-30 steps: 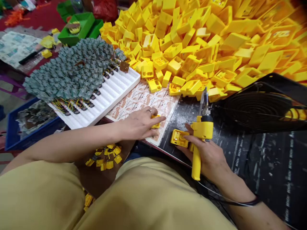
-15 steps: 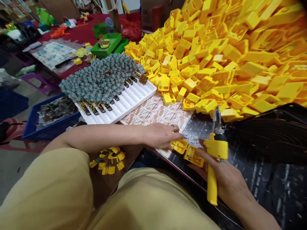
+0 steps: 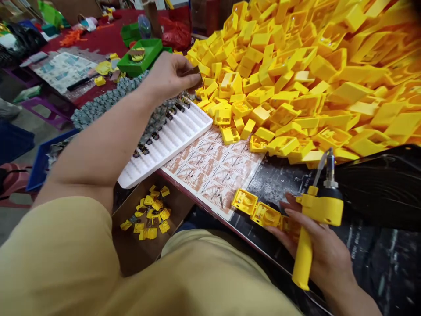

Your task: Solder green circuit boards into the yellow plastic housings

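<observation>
My left hand [image 3: 171,77] reaches over the far end of a white foam tray [image 3: 194,123]. Its thumb and fingers pinch a small flat brown piece [image 3: 194,78]. Grey parts with wires and dark round ends [image 3: 177,106] fill part of the tray, some hidden by my forearm. My right hand [image 3: 324,250] has a yellow soldering gun [image 3: 305,250] with a metal tip resting in its grip, tip pointing away from me. The fingertips of that hand also touch the end of a short row of open yellow casings [image 3: 265,214] at the table's front edge.
A large heap of yellow casings [image 3: 272,79] covers the back right. Patterned paper [image 3: 213,162] lies before it. Below the table edge a cardboard box [image 3: 131,254] holds yellow pieces. Green trays [image 3: 141,59] stand farther back; a black ribbed object [image 3: 378,184] is at right.
My left hand has left the yellow casings and moved up and left to the tray, where it now grips the brown piece. My right hand and the soldering gun have shifted slightly right.
</observation>
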`<state>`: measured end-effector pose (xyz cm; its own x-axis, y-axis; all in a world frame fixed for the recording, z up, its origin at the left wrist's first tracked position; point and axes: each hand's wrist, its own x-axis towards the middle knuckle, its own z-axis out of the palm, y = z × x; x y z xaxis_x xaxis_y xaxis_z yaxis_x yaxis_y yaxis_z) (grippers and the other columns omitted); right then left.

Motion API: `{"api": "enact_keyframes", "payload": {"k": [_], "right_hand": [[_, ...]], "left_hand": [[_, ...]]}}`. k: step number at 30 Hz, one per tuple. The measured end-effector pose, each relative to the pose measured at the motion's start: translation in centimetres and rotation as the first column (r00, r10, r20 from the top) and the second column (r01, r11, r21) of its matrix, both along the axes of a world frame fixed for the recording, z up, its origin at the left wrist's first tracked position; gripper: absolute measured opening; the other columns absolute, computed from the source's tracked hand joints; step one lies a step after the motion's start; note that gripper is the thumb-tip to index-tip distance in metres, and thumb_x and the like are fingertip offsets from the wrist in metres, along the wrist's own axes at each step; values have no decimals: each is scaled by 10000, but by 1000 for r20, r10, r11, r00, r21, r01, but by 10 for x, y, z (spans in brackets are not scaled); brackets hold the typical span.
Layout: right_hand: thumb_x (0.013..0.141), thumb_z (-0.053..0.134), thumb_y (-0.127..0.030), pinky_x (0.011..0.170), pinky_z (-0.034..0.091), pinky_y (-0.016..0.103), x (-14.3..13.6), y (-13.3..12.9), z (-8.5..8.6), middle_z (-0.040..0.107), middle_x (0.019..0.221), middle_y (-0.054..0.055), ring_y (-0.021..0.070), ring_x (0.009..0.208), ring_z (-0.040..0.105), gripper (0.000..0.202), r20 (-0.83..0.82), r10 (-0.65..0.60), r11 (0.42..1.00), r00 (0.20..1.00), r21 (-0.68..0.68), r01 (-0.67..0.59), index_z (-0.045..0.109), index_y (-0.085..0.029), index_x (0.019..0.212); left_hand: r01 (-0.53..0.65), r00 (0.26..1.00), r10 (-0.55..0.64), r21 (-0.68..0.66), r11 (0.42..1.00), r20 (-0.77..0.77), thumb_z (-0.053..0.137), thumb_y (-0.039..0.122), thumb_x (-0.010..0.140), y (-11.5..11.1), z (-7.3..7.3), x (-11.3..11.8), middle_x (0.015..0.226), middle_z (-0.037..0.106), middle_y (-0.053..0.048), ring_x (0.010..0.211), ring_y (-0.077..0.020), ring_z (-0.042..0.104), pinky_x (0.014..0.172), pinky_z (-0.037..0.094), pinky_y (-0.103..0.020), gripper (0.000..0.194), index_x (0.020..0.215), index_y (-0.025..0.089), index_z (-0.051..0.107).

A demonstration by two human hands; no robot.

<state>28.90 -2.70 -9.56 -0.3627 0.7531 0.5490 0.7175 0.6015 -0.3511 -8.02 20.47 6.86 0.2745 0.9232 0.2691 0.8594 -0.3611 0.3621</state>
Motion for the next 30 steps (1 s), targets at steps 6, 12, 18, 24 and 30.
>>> {"api": "enact_keyframes", "payload": {"k": [6, 12, 18, 24, 30], "right_hand": [[845, 778, -390, 911, 565, 426, -27, -1, 32, 644, 1227, 150, 308, 1163, 637, 538, -76, 38, 997, 996, -62, -43, 504, -191, 1263], [979, 603, -308, 938, 538, 416, -61, 11, 31, 684, 955, 57, 208, 865, 686, 312, 100, 77, 997, 992, -9, -76, 481, -192, 1241], [888, 740, -282, 991, 536, 447, -46, 0, 40, 690, 1183, 88, 244, 1012, 693, 455, 6, 43, 999, 999, 3, -43, 507, -231, 1275], [851, 755, -130, 753, 584, 311, -36, -17, 56, 736, 1009, 21, 188, 845, 721, 325, -142, -97, 994, 985, -55, 90, 610, -250, 1116], [854, 771, -205, 837, 596, 352, -30, -11, 45, 710, 1139, 55, 223, 985, 709, 476, -69, -9, 1000, 998, 4, 9, 543, -254, 1270]], "left_hand": [[293, 846, -401, -322, 900, -352, 598, 82, 853, -55, 5, 59, 955, 733, -25, 975, -216, 699, 926, 535, -470, 234, 1041, 142, 723], [567, 582, -652, -332, 754, -486, 484, 28, 900, -110, -54, 72, 1528, 482, -98, 1479, -306, 367, 1163, 391, -527, 286, 984, 172, 717], [554, 744, -649, -396, 732, -160, 443, 14, 837, -135, -78, 44, 1589, 399, -119, 1440, -232, 438, 1137, 420, -391, 602, 1393, 220, 546], [398, 891, -446, -326, 857, -83, 553, 446, 906, -140, -84, 58, 1289, 660, -134, 1181, -291, 616, 1048, 452, -466, 495, 1305, 158, 609], [476, 822, -529, -252, 842, -213, 536, 346, 904, -150, -97, 85, 1203, 695, -113, 1147, -312, 605, 1013, 430, -502, 290, 1050, 179, 723]]}}
